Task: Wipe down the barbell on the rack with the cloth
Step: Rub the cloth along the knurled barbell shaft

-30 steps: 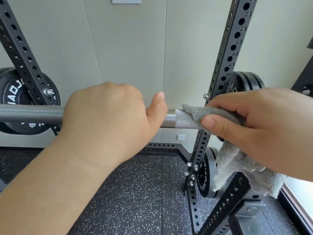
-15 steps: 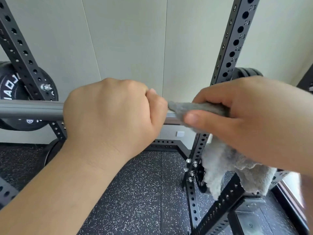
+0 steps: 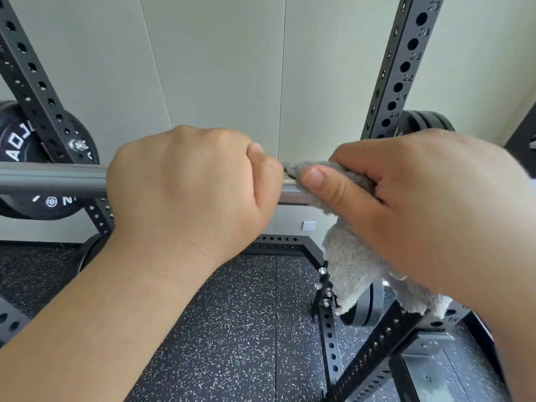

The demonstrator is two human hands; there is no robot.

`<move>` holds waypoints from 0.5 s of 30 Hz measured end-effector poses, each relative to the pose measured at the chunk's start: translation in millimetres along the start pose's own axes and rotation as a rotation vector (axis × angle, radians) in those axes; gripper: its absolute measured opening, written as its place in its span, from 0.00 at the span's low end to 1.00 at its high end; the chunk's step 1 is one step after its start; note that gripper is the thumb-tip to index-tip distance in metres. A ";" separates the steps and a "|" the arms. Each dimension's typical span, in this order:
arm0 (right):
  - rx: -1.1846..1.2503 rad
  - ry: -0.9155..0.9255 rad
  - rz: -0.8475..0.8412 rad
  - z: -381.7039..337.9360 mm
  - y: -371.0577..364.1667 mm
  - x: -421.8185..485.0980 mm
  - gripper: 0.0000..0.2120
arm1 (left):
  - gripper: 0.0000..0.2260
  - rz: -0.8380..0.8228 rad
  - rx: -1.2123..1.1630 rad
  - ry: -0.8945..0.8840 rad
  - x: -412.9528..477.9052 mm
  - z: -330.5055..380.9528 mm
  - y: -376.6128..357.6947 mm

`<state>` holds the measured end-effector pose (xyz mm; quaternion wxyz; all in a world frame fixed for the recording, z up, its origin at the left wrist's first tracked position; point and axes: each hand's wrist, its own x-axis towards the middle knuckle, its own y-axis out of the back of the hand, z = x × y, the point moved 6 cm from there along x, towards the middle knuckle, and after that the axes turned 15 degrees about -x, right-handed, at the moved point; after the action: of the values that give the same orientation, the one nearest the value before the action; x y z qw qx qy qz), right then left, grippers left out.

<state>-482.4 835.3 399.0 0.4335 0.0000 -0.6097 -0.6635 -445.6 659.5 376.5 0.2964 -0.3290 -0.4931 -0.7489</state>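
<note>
The steel barbell (image 3: 52, 181) runs level across the black rack at chest height. My left hand (image 3: 188, 190) grips the bar in a full fist near its middle. Just to the right, my right hand (image 3: 420, 204) holds the grey fluffy cloth (image 3: 348, 256) wrapped over the bar, thumb pressing on it from the front. The cloth's edge almost touches my left thumb, and its loose end hangs down below the bar. Only a thin strip of bare bar shows between the two hands.
Black perforated rack uprights stand at left (image 3: 34, 91) and right (image 3: 403, 68). Black weight plates sit at the left (image 3: 17, 146), behind the right upright (image 3: 426, 120) and low on the rack (image 3: 368, 306). Speckled black rubber floor (image 3: 232, 329) lies below; a pale wall is close behind.
My right hand has slid the cloth leftward along the bar, covering the knurled section that showed before, up to my left hand. My left hand keeps its grip.
</note>
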 end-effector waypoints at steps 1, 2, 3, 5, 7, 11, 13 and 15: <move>0.021 0.019 -0.048 1.5 1.2 -0.1 0.29 | 0.17 0.001 0.082 -0.011 0.5 5.3 3.4; 0.045 0.040 -0.093 2.6 3.1 -0.5 0.29 | 0.17 0.001 0.170 -0.027 0.2 9.4 8.9; 0.063 0.055 -0.122 3.2 4.5 0.4 0.29 | 0.17 0.006 0.206 -0.050 -1.9 11.6 12.0; 0.073 0.038 -0.123 0.1 1.8 3.9 0.33 | 0.15 0.014 0.140 -0.053 -0.1 21.8 13.9; -0.052 -0.027 -0.092 -9.1 -0.1 9.5 0.35 | 0.14 0.101 0.015 -0.079 4.4 28.0 12.1; -0.076 -0.040 -0.039 -6.6 2.5 8.3 0.30 | 0.14 0.096 0.092 -0.099 -1.4 21.5 14.0; -0.032 -0.038 -0.040 0.2 5.8 3.9 0.30 | 0.17 0.065 0.174 -0.093 -4.9 14.0 15.3; -0.078 -0.114 -0.036 -0.5 2.8 1.2 0.34 | 0.16 0.114 0.184 -0.128 -5.9 14.2 18.0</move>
<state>-481.3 834.5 401.8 0.3858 -0.0434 -0.6071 -0.6934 -425.4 667.3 385.9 0.3354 -0.3747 -0.5583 -0.6599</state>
